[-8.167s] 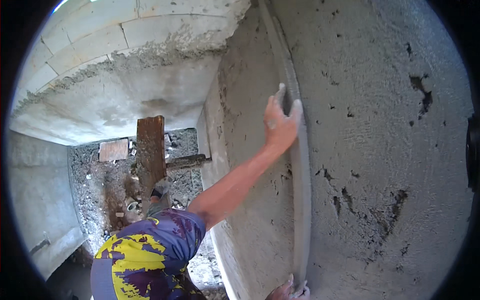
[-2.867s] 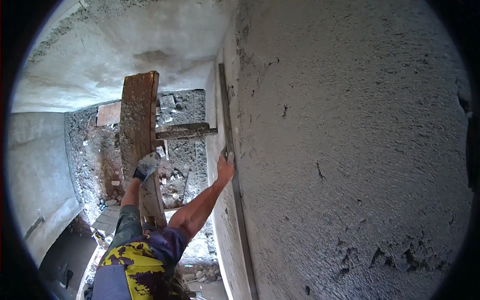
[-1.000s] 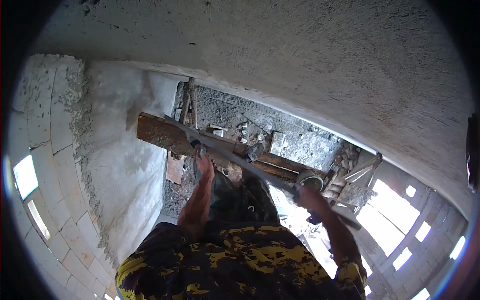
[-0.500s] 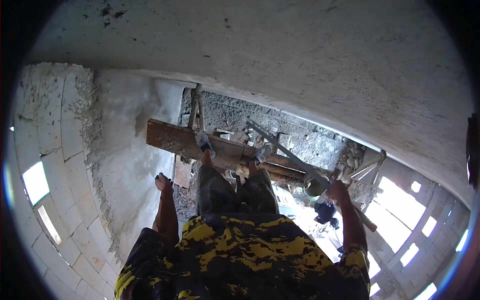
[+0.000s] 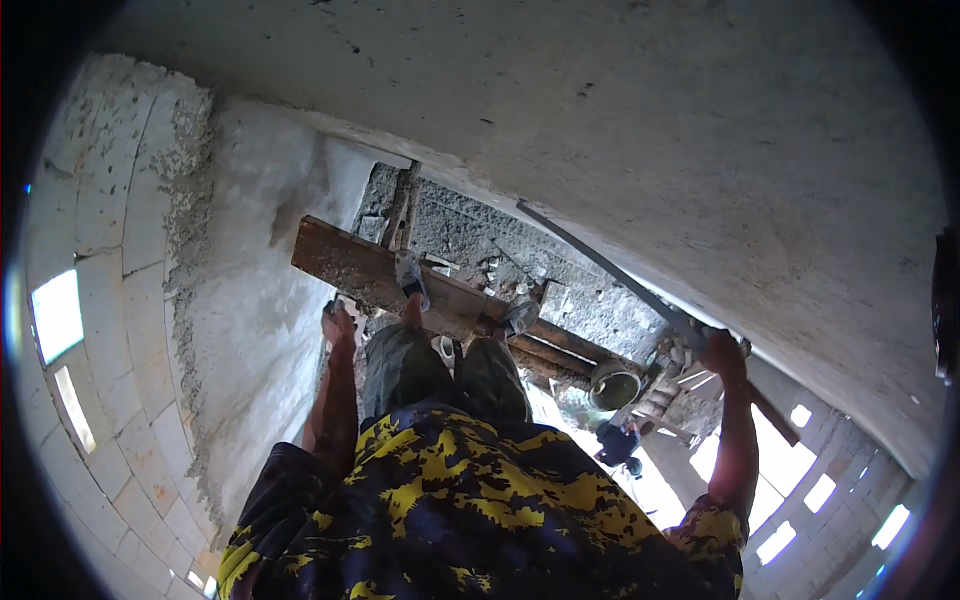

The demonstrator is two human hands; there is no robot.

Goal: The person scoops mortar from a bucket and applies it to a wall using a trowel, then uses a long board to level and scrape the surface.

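Note:
My right hand [image 5: 722, 355] is raised on the right, its fingers wrapped round a long straightedge [image 5: 612, 272]. The bar runs slantwise from near the far wall to past my wrist. Its far part looks grey, its near end brownish. Beside it rises the large grey plastered wall [image 5: 640, 120]; I cannot tell whether the bar touches it. On the left, my left hand [image 5: 341, 327] hangs low with curled fingers, close to the plastered side wall [image 5: 260, 260]. A small dark thing shows at its fingers, too small to name.
My feet stand on a narrow wooden plank [image 5: 345, 265], high above a floor strewn with rubble [image 5: 470, 225]. A round bucket [image 5: 613, 386] is near the plank's right end. A person [image 5: 617, 442] is below on the right. Block walls [image 5: 110, 350] with bright openings flank the room.
My right hand has moved up and right with the straightedge, bringing it nearer the far wall. My left hand has risen slightly. The view has shifted and turned a little.

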